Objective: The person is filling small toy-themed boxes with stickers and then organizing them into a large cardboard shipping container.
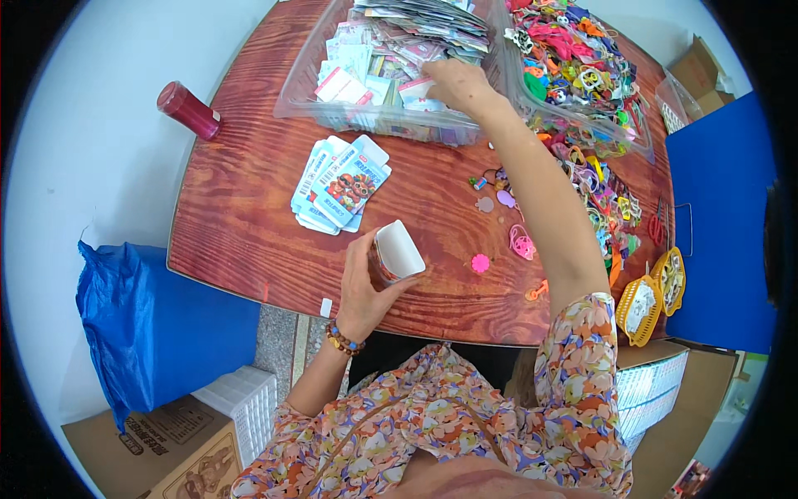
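Observation:
My left hand [363,287] is wrapped round a small open carton [401,249], its white inside facing up and a coloured print on its side. Across the table my right hand [462,86] reaches into a clear plastic bin [382,123] filled with flat printed cards and packets. Its curled fingers pinch the edge of a white-and-pink card [418,96] near the bin's front wall. Between the bin and my left hand lies a pile of flattened light-blue cartons [341,185] with cartoon prints.
A second clear bin [573,62] heaped with colourful trinkets stands right, more trinkets [598,191] spilling beside it. Yellow baskets [638,309] and red-handled scissors [657,226] sit at the right edge. A red cylindrical container [189,110] is at the left edge. Blue panel [719,224] at right.

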{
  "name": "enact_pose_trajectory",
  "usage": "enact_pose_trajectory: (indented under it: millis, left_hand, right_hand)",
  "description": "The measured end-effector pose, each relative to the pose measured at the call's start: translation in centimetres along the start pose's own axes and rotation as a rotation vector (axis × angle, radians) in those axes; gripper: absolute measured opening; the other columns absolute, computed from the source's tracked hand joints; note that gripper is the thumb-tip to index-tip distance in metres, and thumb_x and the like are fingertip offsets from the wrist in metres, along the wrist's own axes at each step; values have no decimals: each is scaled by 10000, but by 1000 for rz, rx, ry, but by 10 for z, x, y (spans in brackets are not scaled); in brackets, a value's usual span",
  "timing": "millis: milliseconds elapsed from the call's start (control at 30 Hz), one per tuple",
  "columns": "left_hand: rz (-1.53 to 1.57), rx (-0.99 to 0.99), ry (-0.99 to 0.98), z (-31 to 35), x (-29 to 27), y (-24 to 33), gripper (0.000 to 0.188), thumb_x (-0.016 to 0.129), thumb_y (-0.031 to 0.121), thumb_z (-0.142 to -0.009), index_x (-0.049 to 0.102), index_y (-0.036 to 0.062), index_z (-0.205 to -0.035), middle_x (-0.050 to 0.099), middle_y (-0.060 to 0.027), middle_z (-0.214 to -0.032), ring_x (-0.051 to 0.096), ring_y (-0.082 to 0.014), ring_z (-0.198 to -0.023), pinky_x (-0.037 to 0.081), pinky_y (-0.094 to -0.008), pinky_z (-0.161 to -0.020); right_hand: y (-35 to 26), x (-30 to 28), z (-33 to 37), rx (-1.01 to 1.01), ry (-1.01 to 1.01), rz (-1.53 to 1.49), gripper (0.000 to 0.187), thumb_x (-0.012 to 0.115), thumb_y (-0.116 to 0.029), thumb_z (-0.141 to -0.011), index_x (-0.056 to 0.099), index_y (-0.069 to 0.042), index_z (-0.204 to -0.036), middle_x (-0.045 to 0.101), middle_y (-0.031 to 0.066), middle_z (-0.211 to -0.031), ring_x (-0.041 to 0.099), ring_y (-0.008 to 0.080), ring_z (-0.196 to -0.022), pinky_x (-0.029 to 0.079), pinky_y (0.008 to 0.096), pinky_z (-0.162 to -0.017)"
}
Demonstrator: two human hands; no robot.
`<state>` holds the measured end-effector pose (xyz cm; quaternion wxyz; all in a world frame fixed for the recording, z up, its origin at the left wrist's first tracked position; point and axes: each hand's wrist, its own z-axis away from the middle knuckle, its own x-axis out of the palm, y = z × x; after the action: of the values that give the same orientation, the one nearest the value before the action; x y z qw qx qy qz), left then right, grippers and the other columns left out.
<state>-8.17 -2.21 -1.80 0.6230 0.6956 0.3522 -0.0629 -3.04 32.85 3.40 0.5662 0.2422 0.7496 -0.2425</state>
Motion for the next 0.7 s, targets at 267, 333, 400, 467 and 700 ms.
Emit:
enact_pose_trajectory:
  millis: [267,333,400,467,700]
  left_hand:
    - [37,-32,108,-22,2,-1,772,902,191,-665,492,3,-1291,547,-165,-1154,539,-340,-1084,461,-407,-918]
    - [-11,11,147,-27,7,-10,772,900,192,-661,491,20,-1292,543,-169,-1166,530,-354,-1095,453,-431,-938]
    - [-32,27,156,-33,9,-6,776,899,196,-662,488,25,-1298,543,-170,-1171,526,-359,-1100,452,-439,-946]
    - [-105,76,160,-35,13,-1,802,902,200,-656,474,36,-1314,540,-172,-1186,520,-363,-1126,456,-451,-955]
    - [-131,73,154,-31,26,9,847,908,186,-641,453,36,-1339,540,-172,-1201,516,-365,-1156,461,-457,-957]
  right_hand:
    - [11,-80,55,93,336,-726,198,660,-192,-899,718,-19,-972,698,68,-770,629,114,-662,499,291,-629]
    - [-21,-114,97,211,295,-947,129,679,-109,-915,707,-12,-995,661,6,-736,581,65,-639,451,216,-584]
    - [-45,-113,144,183,315,-973,102,693,-87,-912,701,-20,-988,641,-14,-735,566,46,-649,438,203,-581]
    - [-68,-102,182,173,331,-930,101,684,-56,-926,694,-12,-1016,638,-32,-770,520,7,-656,383,172,-562]
    - [-84,-80,223,150,395,-846,86,695,-4,-896,661,-6,-976,648,42,-752,594,69,-638,467,226,-548]
